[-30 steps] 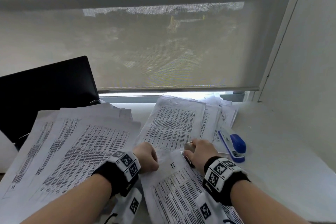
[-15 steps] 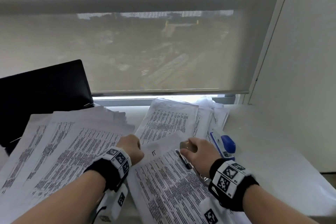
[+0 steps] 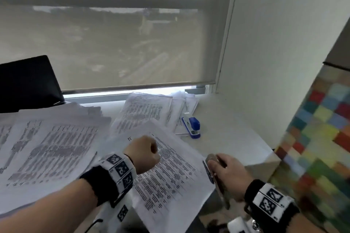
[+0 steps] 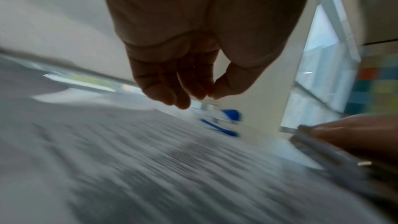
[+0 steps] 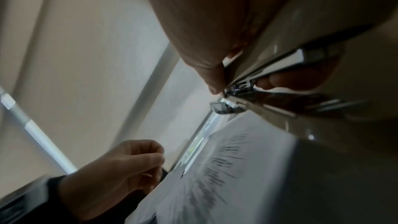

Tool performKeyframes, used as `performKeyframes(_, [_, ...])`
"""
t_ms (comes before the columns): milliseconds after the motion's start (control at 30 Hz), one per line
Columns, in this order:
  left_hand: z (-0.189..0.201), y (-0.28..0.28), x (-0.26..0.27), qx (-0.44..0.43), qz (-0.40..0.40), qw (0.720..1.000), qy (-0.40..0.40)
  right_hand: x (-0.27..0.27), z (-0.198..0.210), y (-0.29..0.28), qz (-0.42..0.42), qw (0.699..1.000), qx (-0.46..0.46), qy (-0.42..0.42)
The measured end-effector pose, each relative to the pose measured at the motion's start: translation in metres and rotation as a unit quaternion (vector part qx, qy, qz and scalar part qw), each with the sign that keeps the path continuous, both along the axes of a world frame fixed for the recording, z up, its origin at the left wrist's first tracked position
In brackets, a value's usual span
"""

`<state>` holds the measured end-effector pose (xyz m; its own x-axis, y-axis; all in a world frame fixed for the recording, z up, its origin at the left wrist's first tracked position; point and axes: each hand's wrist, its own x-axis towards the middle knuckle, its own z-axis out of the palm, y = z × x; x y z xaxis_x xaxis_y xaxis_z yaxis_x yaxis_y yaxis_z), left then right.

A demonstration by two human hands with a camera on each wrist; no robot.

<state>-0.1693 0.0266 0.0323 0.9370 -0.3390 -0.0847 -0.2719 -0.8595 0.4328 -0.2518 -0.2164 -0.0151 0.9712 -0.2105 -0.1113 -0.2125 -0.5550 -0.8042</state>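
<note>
My right hand (image 3: 230, 174) is clamped round the grey stapler (image 5: 280, 67), thumb on one side and fingers on the other. Its mouth sits at the 3 o'clock corner of the printed sheaf (image 3: 170, 176), which lies on the counter (image 3: 236, 138) between my hands. I cannot tell whether any paper is in the mouth yet. My left hand (image 3: 143, 152) hovers over the sheaf's 11 o'clock part with its fingers curled to the thumb; I see nothing between them. To staple well, I judge the left hand should flatten on the pages and square them. Then I would seat the corner fully in the mouth and press straight. A blue stapler (image 3: 192, 125) lies at 1 o'clock.
</note>
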Motion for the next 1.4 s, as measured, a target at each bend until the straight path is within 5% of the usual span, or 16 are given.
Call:
performKeyframes(200, [-0.022,-0.108,-0.058,0.006,-0.143,0.989,0.041,-0.073,-0.051,-0.056,-0.132,0.988,0.038,0.064])
performKeyframes(367, [-0.038,-0.17,-0.088,0.014,-0.185,0.98,0.07,-0.113,-0.07,-0.097,-0.196,0.97,0.095,0.109])
performKeyframes(600, [-0.075,-0.216,-0.102,0.084,-0.188,0.973,0.106,-0.129,-0.107,-0.125,-0.188,0.95,0.151,0.197])
performKeyframes(967, [-0.188,-0.271,-0.123,0.111,-0.205,0.955,0.184,-0.159,-0.159,-0.142,-0.095,0.947,-0.012,0.306])
performKeyframes(1067, [-0.181,-0.27,-0.123,0.113,-0.209,0.955,0.179,-0.167,-0.209,-0.166,-0.09,0.946,-0.031,0.309])
performKeyframes(1200, [-0.14,-0.261,-0.121,0.134,-0.221,0.948,0.186,-0.168,-0.156,-0.148,-0.101,0.946,-0.073,0.3])
performKeyframes(1400, [-0.105,-0.257,-0.112,0.158,-0.221,0.947,0.17,-0.164,-0.161,-0.149,-0.14,0.928,-0.04,0.342])
